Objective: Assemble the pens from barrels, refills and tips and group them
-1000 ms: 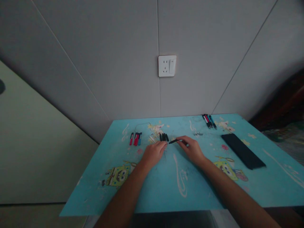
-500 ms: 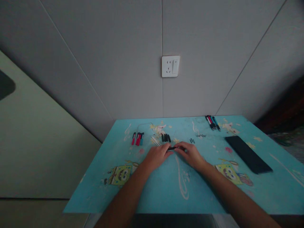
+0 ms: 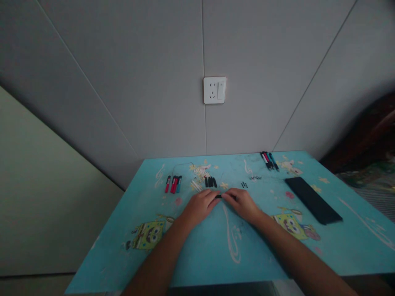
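Note:
Near the middle of the table, my left hand [image 3: 200, 205] is closed on one end of a slim black pen part [image 3: 218, 196]. My right hand [image 3: 243, 202] pinches the other end, so its ends are hidden by the fingers. Just beyond my left hand lie thin white sticks [image 3: 196, 186] that look like pen refills. Several short black tubes [image 3: 210, 181] lie in a row behind them. Farther left are red and blue pen barrels [image 3: 173, 184] with black ends. Small black pieces [image 3: 244, 185] sit beyond my right hand, with tiny coiled bits [image 3: 255, 178], perhaps springs, behind them.
Several whole-looking pens [image 3: 269, 161] lie at the back right near the wall. A flat black rectangular item [image 3: 313, 200] rests on the right of the blue patterned table [image 3: 123, 230]. A white socket [image 3: 214, 90] is on the grey wall behind.
My right hand has slid closer to my left along the black part, and less of it shows between them. The whole view has shifted slightly.

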Demonstrator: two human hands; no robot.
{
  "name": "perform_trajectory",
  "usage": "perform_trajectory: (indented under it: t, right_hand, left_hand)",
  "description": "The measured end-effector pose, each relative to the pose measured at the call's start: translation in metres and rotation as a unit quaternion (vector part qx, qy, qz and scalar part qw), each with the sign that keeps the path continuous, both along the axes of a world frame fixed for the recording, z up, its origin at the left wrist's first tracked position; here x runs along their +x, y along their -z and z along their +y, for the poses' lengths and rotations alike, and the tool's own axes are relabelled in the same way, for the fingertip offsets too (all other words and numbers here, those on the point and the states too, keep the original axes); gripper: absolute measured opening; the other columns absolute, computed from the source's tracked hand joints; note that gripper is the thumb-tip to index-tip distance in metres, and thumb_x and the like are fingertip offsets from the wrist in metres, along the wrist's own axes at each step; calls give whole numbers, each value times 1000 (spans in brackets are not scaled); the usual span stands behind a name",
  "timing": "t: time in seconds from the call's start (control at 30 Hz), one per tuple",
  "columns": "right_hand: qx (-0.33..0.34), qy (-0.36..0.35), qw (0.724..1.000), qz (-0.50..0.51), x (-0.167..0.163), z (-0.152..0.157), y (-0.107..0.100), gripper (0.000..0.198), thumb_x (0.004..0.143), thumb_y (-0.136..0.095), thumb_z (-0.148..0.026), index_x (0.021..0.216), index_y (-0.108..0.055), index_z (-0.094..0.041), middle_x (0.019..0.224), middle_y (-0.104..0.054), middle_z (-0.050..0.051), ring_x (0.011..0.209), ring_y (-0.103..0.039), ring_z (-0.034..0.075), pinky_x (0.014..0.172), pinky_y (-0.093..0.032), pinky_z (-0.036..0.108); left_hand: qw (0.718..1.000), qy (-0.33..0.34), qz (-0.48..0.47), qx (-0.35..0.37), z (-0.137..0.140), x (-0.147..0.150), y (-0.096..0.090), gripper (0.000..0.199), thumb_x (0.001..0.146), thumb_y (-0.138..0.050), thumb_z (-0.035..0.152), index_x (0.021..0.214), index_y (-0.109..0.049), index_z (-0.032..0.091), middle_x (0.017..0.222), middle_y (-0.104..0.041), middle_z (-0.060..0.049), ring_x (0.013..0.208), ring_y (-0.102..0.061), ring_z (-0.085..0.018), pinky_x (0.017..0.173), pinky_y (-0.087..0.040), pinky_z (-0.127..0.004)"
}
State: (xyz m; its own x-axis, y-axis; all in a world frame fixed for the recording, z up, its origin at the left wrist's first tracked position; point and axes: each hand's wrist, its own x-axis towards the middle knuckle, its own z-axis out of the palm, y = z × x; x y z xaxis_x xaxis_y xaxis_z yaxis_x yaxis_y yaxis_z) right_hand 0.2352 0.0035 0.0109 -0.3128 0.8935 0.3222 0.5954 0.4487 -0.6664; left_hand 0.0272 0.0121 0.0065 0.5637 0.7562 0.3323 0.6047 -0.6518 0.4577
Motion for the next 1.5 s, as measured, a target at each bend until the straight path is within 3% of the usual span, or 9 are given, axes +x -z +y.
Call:
perform_trajectory:
  t: [0.2, 0.4, 0.6, 0.77, 0.97, 1.13, 1.27, 1.43, 1.5]
  right_hand:
    - [23, 13, 999, -36, -2, 0, 4, 40, 98, -42, -39, 69, -63, -19, 64, -62, 1, 59, -56, 14, 61, -43, 26]
    - [17, -15, 1000, 8, 0, -1, 0, 23, 90, -58, -36, 107, -65, -21, 90, -67, 4, 79, -61, 17, 72, -47, 27]
    - [1, 1, 1000, -3, 1, 1, 4, 22, 95, -51, -35, 92, -66, -19, 83, -68, 4, 76, -61, 16, 72, -45, 26]
    - [-16, 14, 997, -70, 1, 3, 9, 37, 97, -44, -38, 73, -65, -19, 68, -65, 3, 65, -60, 17, 65, -43, 27]
    - [-3, -32, 999, 25, 0, 2, 2, 25, 92, -56, -35, 112, -63, -21, 98, -67, 5, 84, -62, 17, 77, -47, 28]
    - [19, -18, 999, 26, 0, 3, 6, 20, 94, -51, -33, 96, -66, -20, 90, -66, 6, 85, -60, 18, 79, -46, 30]
    - [17, 2, 1000, -23, 1, 4, 8, 39, 98, -41, -36, 73, -64, -18, 70, -62, 4, 68, -57, 16, 69, -44, 29]
    - [19, -33, 999, 25, 1, 2, 3, 25, 91, -56, -38, 106, -64, -21, 93, -66, 6, 82, -60, 17, 76, -47, 29]
    - [22, -35, 999, 28, 1, 2, 3, 23, 90, -58, -37, 106, -64, -21, 94, -67, 6, 84, -60, 18, 78, -47, 30]
  left_hand:
    - [1000, 6, -7, -11, 3, -2, 3, 19, 96, -48, 29, 110, -59, 23, 102, -64, -4, 98, -61, -18, 89, -50, -33]
    - [1000, -6, -18, 6, 5, -3, 4, 24, 98, -42, 27, 110, -63, 22, 100, -65, -6, 95, -62, -18, 89, -50, -32]
    - [1000, 8, -29, 10, 7, -3, 13, 30, 96, -47, 32, 124, -55, 23, 113, -64, -6, 106, -60, -20, 95, -48, -36]
    - [1000, 5, -9, 11, 4, -1, 10, 19, 96, -47, 30, 105, -62, 21, 95, -66, -4, 93, -63, -19, 86, -50, -33]
    - [999, 0, -17, 35, 7, -1, 7, 27, 98, -40, 26, 102, -66, 19, 91, -66, -6, 91, -62, -19, 86, -50, -34]
    - [999, 1, -31, 45, 7, -2, 9, 31, 95, -50, 32, 122, -59, 20, 103, -66, -8, 100, -60, -22, 92, -49, -38]
    - [999, 10, -23, 47, 7, -1, 9, 32, 94, -52, 26, 124, -58, 21, 106, -67, -7, 103, -60, -22, 94, -49, -39]
    - [999, 5, -11, 50, 13, -3, 15, 32, 93, -53, 22, 124, -58, 20, 107, -68, -8, 100, -61, -22, 92, -50, -39]
    - [999, 9, -7, 53, 15, -4, 18, 33, 93, -53, 22, 125, -58, 19, 105, -69, -8, 99, -62, -22, 91, -50, -40]
